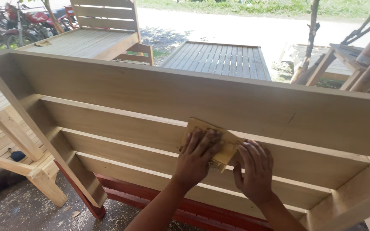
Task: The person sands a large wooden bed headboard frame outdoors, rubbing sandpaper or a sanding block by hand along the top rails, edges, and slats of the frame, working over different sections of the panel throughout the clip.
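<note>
Both forearms are reaching up from the bottom edge. The left hand (198, 156) is lying flat with fingers spread, pressing a folded sheet of sandpaper (213, 139) against a slat of the pale wooden headboard (150, 92). The right hand (255, 171) is sitting just beside it, fingers curled, pinching the sandpaper's lower right edge. Beyond the headboard, slatted bed frames (219, 60) are standing in sunlight, with a red motorcycle (22, 21) farther off.
</note>
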`<state>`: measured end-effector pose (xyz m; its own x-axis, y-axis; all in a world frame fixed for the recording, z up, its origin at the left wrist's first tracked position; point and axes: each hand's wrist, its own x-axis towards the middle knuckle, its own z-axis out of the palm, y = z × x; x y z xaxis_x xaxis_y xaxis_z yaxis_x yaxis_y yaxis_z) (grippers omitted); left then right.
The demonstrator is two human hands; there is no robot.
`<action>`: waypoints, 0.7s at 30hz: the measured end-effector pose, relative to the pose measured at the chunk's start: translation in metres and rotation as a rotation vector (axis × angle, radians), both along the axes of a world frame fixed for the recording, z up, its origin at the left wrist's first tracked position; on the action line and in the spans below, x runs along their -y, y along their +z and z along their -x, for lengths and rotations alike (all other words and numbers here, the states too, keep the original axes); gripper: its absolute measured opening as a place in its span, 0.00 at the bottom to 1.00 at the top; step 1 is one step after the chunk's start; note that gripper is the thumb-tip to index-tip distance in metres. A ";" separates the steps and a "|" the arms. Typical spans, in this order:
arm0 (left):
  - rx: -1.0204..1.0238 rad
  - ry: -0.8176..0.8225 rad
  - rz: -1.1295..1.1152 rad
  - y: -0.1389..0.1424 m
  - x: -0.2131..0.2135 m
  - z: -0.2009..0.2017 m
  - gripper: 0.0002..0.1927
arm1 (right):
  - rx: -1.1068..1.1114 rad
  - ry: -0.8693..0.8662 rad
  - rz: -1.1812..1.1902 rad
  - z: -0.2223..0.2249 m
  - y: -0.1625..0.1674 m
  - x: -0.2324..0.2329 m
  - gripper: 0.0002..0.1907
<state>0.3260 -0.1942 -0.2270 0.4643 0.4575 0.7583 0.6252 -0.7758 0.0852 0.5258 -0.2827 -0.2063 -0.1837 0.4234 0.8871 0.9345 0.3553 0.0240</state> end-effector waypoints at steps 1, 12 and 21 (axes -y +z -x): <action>-0.025 -0.007 -0.040 0.007 0.000 0.000 0.35 | -0.005 -0.015 0.001 -0.004 0.000 0.003 0.27; -0.183 0.250 -0.043 0.030 -0.066 0.171 0.35 | -0.024 -0.051 0.009 -0.009 0.000 0.017 0.25; -0.330 -0.110 -0.296 -0.004 -0.027 -0.022 0.31 | 0.119 -0.192 0.162 -0.064 -0.037 0.019 0.30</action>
